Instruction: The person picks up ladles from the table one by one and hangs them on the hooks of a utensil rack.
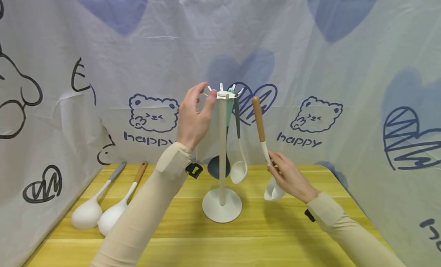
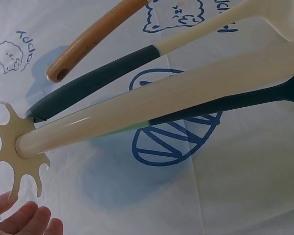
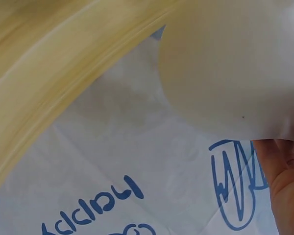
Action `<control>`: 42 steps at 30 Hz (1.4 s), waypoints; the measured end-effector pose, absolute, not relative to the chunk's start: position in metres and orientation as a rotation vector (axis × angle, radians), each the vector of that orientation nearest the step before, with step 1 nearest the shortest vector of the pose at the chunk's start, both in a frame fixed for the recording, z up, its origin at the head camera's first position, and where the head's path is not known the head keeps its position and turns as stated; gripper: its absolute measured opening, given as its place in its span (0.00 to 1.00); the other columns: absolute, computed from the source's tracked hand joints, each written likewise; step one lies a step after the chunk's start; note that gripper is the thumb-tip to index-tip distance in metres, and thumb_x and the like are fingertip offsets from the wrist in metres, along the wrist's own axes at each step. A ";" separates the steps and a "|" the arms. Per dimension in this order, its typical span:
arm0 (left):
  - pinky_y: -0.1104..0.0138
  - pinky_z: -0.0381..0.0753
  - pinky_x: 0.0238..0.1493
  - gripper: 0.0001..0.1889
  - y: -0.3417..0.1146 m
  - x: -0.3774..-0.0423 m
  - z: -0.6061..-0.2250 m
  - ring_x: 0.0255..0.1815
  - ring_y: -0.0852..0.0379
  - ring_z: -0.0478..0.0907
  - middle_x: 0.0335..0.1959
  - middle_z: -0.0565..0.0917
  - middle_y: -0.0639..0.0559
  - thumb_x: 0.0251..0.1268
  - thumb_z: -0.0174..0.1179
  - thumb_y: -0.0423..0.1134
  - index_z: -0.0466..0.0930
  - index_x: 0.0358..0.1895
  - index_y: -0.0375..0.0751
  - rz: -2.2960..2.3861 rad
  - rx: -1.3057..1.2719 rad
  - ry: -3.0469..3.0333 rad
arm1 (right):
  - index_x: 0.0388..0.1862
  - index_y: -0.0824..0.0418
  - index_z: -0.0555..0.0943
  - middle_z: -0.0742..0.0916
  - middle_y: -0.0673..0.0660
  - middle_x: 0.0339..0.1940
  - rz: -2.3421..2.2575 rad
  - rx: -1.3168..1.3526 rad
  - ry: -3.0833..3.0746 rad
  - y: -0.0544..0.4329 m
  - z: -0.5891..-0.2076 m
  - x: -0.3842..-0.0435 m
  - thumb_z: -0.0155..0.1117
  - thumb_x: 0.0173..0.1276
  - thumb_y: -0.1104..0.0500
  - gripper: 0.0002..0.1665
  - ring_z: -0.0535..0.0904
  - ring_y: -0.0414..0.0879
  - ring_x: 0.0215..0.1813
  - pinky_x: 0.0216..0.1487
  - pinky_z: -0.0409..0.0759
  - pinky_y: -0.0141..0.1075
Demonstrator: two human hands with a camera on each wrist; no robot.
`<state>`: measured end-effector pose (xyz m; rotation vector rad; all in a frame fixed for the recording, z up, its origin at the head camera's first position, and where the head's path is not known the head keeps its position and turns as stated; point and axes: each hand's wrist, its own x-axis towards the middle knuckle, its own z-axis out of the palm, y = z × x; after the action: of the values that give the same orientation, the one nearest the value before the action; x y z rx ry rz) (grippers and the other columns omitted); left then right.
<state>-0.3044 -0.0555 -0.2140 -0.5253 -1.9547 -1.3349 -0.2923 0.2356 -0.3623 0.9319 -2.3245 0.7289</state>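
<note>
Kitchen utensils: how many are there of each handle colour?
Brown: 2 (one handle on the table, another handle on the utensil held in the right hand)
Grey-blue: 1 (handle on the table)
Light green: 1 (handle at the stand)
Dark: 1 (handle at the stand)
Total: 5 visible

The left arm (image 1: 144,209) reaches up from the near edge of the tabletop (image 1: 227,248), its left hand (image 1: 195,115) raised well above the far edge, fingers curved and thumb set apart from them. The right arm (image 1: 351,232) angles in over the near right corner; the lower right hand (image 1: 291,177) is turned inward, thumb and fingers drawn together in a pinch.
</note>
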 end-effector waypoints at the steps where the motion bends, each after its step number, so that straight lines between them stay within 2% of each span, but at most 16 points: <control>1: 0.60 0.70 0.68 0.27 -0.055 -0.305 -0.213 0.67 0.53 0.69 0.68 0.73 0.49 0.73 0.51 0.55 0.71 0.68 0.45 -1.333 -0.527 -1.969 | 0.70 0.72 0.66 0.80 0.61 0.43 0.726 0.934 -2.321 0.235 -0.362 -0.292 0.58 0.70 0.71 0.30 0.82 0.47 0.39 0.41 0.87 0.35; 11: 0.62 0.72 0.67 0.32 -0.051 -0.307 -0.202 0.68 0.52 0.69 0.70 0.71 0.46 0.73 0.49 0.58 0.65 0.72 0.44 -1.363 -0.550 -2.081 | 0.71 0.70 0.67 0.82 0.61 0.45 0.763 0.941 -2.311 0.228 -0.356 -0.287 0.60 0.70 0.69 0.31 0.83 0.48 0.41 0.41 0.87 0.33; 19: 0.56 0.78 0.62 0.37 -0.047 -0.308 -0.199 0.65 0.45 0.73 0.76 0.62 0.49 0.71 0.49 0.63 0.58 0.76 0.48 -1.346 -0.517 -2.192 | 0.70 0.70 0.67 0.82 0.61 0.46 0.755 0.983 -2.276 0.223 -0.351 -0.284 0.61 0.68 0.70 0.31 0.84 0.48 0.42 0.40 0.87 0.32; 28: 0.56 0.80 0.59 0.38 -0.047 -0.308 -0.201 0.65 0.45 0.74 0.76 0.62 0.48 0.69 0.53 0.62 0.58 0.76 0.46 -1.389 -0.521 -2.177 | 0.67 0.73 0.70 0.82 0.61 0.44 0.731 0.989 -2.215 0.218 -0.348 -0.285 0.63 0.66 0.72 0.30 0.83 0.47 0.39 0.39 0.86 0.31; 36: 0.60 0.77 0.63 0.38 -0.045 -0.308 -0.202 0.64 0.47 0.74 0.73 0.66 0.46 0.68 0.55 0.61 0.61 0.74 0.44 -1.438 -0.510 -2.133 | 0.66 0.72 0.71 0.83 0.61 0.44 0.714 0.996 -2.193 0.216 -0.345 -0.283 0.64 0.65 0.72 0.29 0.84 0.46 0.38 0.38 0.86 0.30; 42: 0.59 0.76 0.64 0.38 -0.046 -0.308 -0.202 0.66 0.46 0.73 0.72 0.67 0.45 0.67 0.56 0.61 0.61 0.74 0.44 -1.444 -0.491 -2.136 | 0.66 0.72 0.71 0.83 0.62 0.44 0.723 1.014 -2.170 0.214 -0.343 -0.281 0.63 0.65 0.73 0.29 0.85 0.46 0.38 0.37 0.86 0.30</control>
<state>-0.3081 -0.0456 -0.2019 -0.4911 -2.1362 -1.4439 -0.2811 0.2141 -0.3432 1.0142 -2.1705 0.7229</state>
